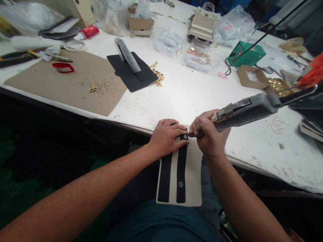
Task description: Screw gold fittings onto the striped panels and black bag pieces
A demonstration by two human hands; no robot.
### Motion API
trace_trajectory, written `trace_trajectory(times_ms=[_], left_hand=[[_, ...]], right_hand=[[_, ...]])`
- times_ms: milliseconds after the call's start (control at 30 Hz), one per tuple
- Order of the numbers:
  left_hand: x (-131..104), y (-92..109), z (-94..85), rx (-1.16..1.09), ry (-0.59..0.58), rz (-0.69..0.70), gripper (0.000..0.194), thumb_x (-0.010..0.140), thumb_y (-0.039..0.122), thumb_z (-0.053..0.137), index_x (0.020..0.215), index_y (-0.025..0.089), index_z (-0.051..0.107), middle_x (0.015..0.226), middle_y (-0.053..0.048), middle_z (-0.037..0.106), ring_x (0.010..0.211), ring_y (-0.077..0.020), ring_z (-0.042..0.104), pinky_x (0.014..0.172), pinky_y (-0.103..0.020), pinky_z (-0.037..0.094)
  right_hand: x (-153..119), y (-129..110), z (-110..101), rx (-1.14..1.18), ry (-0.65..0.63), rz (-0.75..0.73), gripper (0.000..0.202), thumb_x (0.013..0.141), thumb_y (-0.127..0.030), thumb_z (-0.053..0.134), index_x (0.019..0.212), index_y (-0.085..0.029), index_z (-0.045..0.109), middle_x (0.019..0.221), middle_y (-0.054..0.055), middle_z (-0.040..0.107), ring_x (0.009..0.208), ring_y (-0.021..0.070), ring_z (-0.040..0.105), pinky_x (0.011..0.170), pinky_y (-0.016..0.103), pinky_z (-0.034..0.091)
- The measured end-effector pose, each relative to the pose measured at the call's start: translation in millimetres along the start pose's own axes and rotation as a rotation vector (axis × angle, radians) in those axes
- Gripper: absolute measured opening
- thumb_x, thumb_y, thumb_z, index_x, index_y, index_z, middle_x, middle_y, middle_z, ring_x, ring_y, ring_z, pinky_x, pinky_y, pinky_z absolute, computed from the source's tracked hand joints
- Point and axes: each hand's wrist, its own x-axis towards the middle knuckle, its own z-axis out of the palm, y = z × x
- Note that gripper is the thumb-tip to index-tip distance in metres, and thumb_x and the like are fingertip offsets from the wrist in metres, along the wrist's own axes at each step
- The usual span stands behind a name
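Note:
A beige panel [193,174] with two black straps lies over my lap and the table's front edge. My left hand [169,138] rests on its upper part, fingers spread, with thumb and fingertips on either side of a round metal piece [185,137] on the right-hand strap [182,161]. A second round snap [180,184] sits lower on that strap. My right hand [210,134] is wrapped round a grey electric screwdriver [243,111], which is tilted, its tip at the upper metal piece. The exact contact of the tip is too small to tell.
A black panel [148,79] with a plastic-wrapped handle lies beyond my hands, beside gold hardware [159,78]. Brown board [83,67] covers the left of the table. At the right are a green box [248,53], an open carton [252,78] and the screwdriver's hanging cord.

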Motion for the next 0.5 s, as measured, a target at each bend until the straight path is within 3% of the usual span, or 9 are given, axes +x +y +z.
trace_trajectory(times_ms=[133,367,500], left_hand=[[0.7,1.0,-0.6,0.0,-0.014,-0.019,0.028,0.087,0.045,0.081,0.11,0.03,0.079,0.129,0.004,0.078,0.127,-0.0293,0.061,0.108,-0.048,0.038],[1.8,2.5,-1.3,-0.006,-0.018,-0.031,0.024,0.087,0.045,0.081,0.106,0.03,0.079,0.128,0.003,0.078,0.128,-0.0293,0.06,0.108,-0.048,0.038],[2.0,2.9,-2.0,0.0,-0.022,-0.029,0.026,0.088,0.047,0.08,0.108,0.03,0.079,0.128,0.003,0.078,0.128,-0.0293,0.06,0.108,-0.048,0.038]], right_hand=[[-1.1,0.3,-0.3,0.021,-0.002,-0.023,0.025,0.087,-0.032,0.077,0.08,-0.025,0.054,0.062,-0.008,0.052,0.045,0.0107,0.05,0.045,0.026,0.043],[-3.6,0.7,1.4,-0.132,-0.007,-0.05,0.03,0.088,-0.043,0.078,0.08,-0.025,0.056,0.06,-0.006,0.054,0.049,0.0127,0.053,0.049,0.028,0.046],[-2.0,-0.7,0.0,-0.181,-0.108,-0.067,0.032,0.092,-0.037,0.074,0.07,-0.022,0.056,0.062,-0.003,0.056,0.053,0.0132,0.053,0.052,0.029,0.047]])
